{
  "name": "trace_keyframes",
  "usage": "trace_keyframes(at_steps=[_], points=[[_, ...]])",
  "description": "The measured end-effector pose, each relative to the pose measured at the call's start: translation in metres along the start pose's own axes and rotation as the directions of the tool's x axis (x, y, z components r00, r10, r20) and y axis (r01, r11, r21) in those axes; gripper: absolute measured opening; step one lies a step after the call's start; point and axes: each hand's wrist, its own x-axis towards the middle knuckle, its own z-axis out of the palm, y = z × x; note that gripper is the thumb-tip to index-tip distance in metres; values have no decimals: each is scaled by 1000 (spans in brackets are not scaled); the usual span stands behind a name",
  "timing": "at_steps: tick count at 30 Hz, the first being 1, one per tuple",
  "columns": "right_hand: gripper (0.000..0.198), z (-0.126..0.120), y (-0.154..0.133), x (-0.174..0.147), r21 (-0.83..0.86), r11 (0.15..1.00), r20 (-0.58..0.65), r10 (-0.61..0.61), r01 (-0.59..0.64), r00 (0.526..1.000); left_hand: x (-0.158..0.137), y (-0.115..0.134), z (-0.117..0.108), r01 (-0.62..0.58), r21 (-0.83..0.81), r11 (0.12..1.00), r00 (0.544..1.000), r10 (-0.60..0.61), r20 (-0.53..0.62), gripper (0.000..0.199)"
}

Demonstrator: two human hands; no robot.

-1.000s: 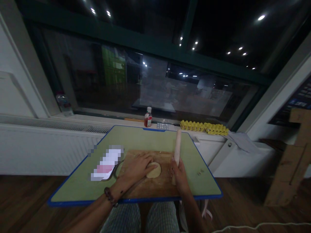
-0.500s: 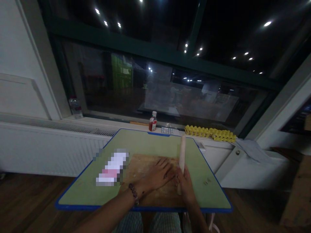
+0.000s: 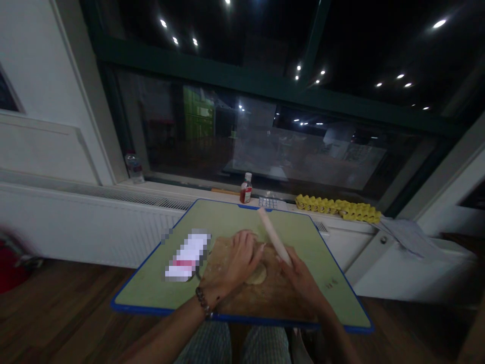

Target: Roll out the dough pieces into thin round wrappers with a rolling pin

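Observation:
A round, flat piece of dough (image 3: 257, 275) lies on the wooden board (image 3: 265, 301), partly covered by my left hand. My left hand (image 3: 242, 255) is at the board's far left part with its fingers stretched out, holding nothing that I can see. My right hand (image 3: 299, 273) is closed around the near end of a pale wooden rolling pin (image 3: 273, 235). The pin slants up and to the left, its far end beyond the board's far edge. A bracelet (image 3: 202, 302) circles my left wrist.
The board rests on a green folding table (image 3: 337, 298) with a blue rim. A blurred-out phone-like screen (image 3: 188, 255) lies left of the board. Along the windowsill stand a small bottle of red liquid (image 3: 246, 189), a yellow egg carton (image 3: 337, 207) and a clear bottle (image 3: 134, 167).
My left hand has lifted and shifted left, uncovering the dough. The rolling pin has tipped from nearly upright to slanting left in my right hand. The camera view has turned slightly left.

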Motion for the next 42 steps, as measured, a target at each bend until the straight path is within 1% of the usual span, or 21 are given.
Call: trace_keyframes(at_steps=[1,3,4,6,7,9,11,13,16,18,19,20,21,23,25,26,28,31,37,40,42], points=[[38,-5,-3,3,-102,994,93,-32,41,995,3,-1,-9,7,53,999,1000,-6,-25,29],[41,-10,-6,10,-305,939,272,-72,157,960,11,-5,-25,-30,118,993,997,37,-61,27],[42,-10,-6,13,-386,899,326,-79,209,942,15,-7,-30,-45,140,989,997,54,-63,27],[43,-6,-2,19,-489,820,400,-91,297,912,21,-13,-33,-53,162,985,997,61,-41,29],[42,-3,1,21,-519,789,421,-100,330,901,21,-17,-31,-46,166,985,999,48,-10,30],[42,3,6,23,-550,747,447,-114,374,887,18,-26,-24,-12,163,987,996,-3,87,33],[41,6,9,23,-564,723,469,-116,398,876,11,-35,-14,29,156,987,976,-61,210,35],[38,5,9,23,-563,723,477,-112,401,872,3,-41,-7,52,161,986,949,-99,298,36],[33,2,10,23,-510,759,488,-131,404,863,-2,-43,-4,63,185,981,935,-123,333,40],[36,1,14,24,-510,765,453,-149,392,879,-2,-41,-5,58,193,980,930,-123,347,41],[39,3,17,25,-542,749,420,-151,381,895,-2,-40,-5,52,193,980,928,-119,354,40],[41,4,21,27,-597,714,380,-149,365,913,-2,-39,-5,45,194,980,927,-114,357,38],[43,6,25,29,-665,659,347,-144,351,927,-2,-38,-5,38,199,979,929,-108,353,37],[43,11,31,32,-795,497,328,-131,348,936,-4,-37,-4,18,214,977,942,-88,325,34],[41,15,35,34,-866,334,349,-127,372,928,-7,-38,-2,-4,230,973,957,-63,285,33],[40,17,37,35,-880,277,364,-131,386,922,-9,-38,-1,-12,234,972,962,-53,267,32],[39,18,38,37,-888,219,379,-149,404,913,-12,-40,1,-19,235,972,967,-42,253,32],[40,19,40,41,-888,216,383,-140,405,913,-11,-44,4,-13,241,970,962,-53,267,34],[45,20,38,53,-884,236,411,-21,404,911,0,-48,10,26,296,955,955,-111,276,39],[46,21,35,48,-887,249,395,-25,388,919,-2,-44,9,28,316,948,956,-118,267,40],[46,21,33,39,-890,277,363,-52,362,930,-9,-40,6,-1,313,950,962,-85,260,41]])
